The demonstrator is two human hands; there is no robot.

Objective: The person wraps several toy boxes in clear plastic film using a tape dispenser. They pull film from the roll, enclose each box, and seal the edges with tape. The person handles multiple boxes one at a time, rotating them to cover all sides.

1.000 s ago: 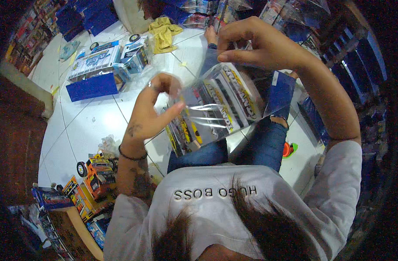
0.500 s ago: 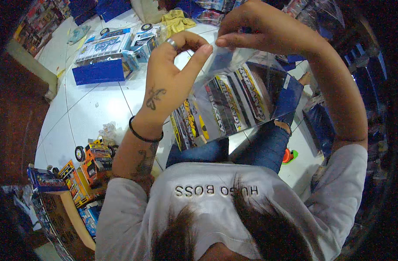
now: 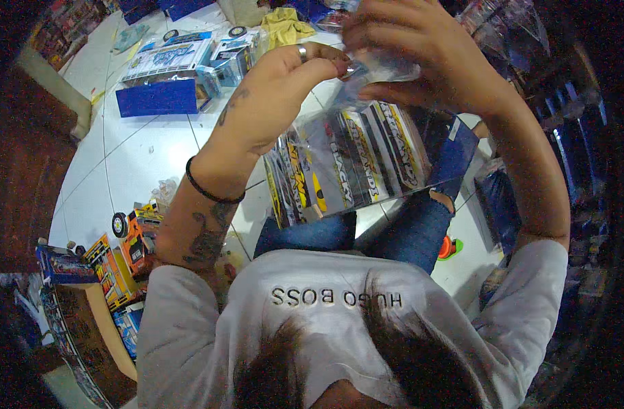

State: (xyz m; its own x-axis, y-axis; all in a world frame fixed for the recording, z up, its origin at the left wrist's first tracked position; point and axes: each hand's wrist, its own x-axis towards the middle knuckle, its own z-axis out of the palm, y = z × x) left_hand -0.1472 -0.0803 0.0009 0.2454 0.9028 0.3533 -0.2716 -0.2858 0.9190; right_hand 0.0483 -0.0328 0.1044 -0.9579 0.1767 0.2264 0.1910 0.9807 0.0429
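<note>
A boxy toy vehicle [image 3: 356, 163] in black, grey, white and yellow stripes lies across my lap, inside a clear plastic bag [image 3: 388, 70]. Its dark blue end panel [image 3: 455, 153] points right. My left hand [image 3: 278, 85] pinches the bag's loose plastic between thumb and index finger, above the vehicle's far side. On the right, my right hand [image 3: 438, 65] curls its fingers and thumb around the bunched film; its fingertips are slightly blurred. Both hands are close together at the bag's gathered part.
A light blue and white toy truck [image 3: 179, 68] in clear wrap stands on the white tiled floor [image 3: 121, 157]. Beside it lies a yellow cloth [image 3: 285, 27]. At my left are an orange toy truck [image 3: 138, 238] and an open carton [image 3: 97, 327]. An orange and green object [image 3: 449, 247] lies at right.
My right hand has gone from a pinch to curling round the plastic film. The left hand has turned and shifted slightly, still pinching. The film is now more bunched between them.
</note>
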